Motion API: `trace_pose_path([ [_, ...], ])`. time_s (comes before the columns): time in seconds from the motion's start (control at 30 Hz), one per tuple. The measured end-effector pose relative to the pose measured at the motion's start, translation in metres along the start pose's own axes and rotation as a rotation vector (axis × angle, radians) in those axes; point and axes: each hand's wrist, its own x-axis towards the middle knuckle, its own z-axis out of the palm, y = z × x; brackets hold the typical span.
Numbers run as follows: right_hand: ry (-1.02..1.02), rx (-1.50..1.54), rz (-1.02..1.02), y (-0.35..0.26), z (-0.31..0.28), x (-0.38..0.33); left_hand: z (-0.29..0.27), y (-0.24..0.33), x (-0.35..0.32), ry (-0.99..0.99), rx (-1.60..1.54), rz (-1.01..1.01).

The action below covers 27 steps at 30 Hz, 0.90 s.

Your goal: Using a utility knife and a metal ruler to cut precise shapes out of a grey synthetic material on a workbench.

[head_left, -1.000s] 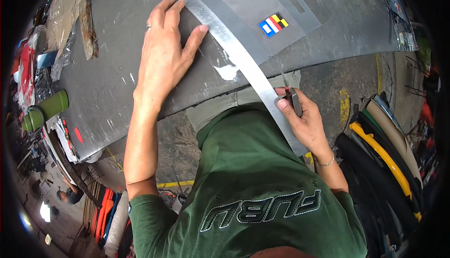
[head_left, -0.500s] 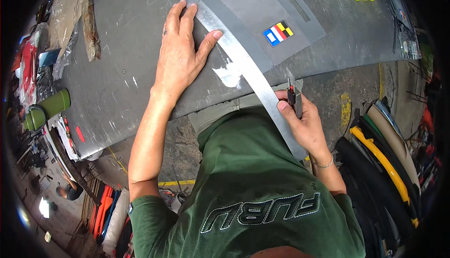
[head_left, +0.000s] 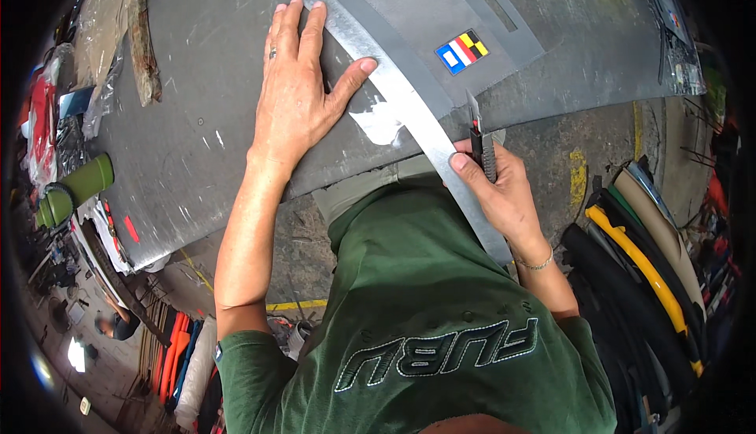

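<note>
at the near table edge my right hand (head_left: 504, 194) grips one slim utility knife (head_left: 480, 139), blade against one long flat metal straightedge (head_left: 409, 111). farther up, my left hand (head_left: 295, 91) lies open, fingers spread, pressing one smooth grey sheet (head_left: 189, 119) bearing one striped patch (head_left: 461, 49).

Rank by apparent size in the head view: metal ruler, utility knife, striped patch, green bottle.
1. Metal ruler, longest by far.
2. Green bottle.
3. Utility knife, partly hidden in the right hand.
4. Striped patch, unsure against the knife.
</note>
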Motion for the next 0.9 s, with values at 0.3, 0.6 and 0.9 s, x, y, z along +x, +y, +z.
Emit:
trace_pose_path([
  [0.3,0.018,-0.019,0.007,-0.0053,-0.0027,0.0024,-0.0002,0.0018,-0.0007,0.01,0.027,0.01],
  [0.6,0.005,-0.05,-0.003,-0.0062,-0.0043,0.0041,-0.0004,0.0007,0.0006,0.011,-0.004,0.0],
  [0.9,-0.002,-0.022,-0.013,-0.0034,-0.0043,0.0059,0.0027,0.0003,-0.0009,0.02,0.007,-0.008],
])
